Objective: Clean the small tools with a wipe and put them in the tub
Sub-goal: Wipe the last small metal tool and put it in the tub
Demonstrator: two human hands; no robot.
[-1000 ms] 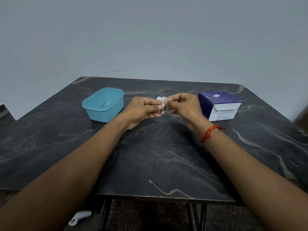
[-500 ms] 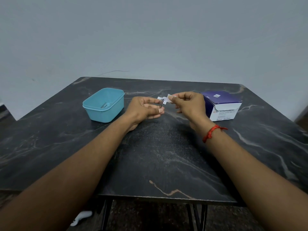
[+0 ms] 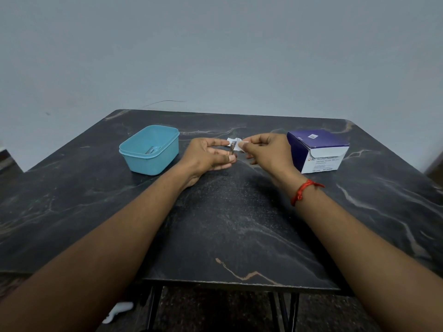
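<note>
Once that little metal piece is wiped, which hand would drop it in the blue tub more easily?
Probably the left hand: it pinches the metal tool, and the tub sits close by on its side. The right hand pinches only the wipe, nearer the box.

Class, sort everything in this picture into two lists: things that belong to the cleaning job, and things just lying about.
Job: small metal tool in the left hand; wipe in the right hand; teal tub; box of alcohol swabs.
Lying about: white object on the floor.
</note>
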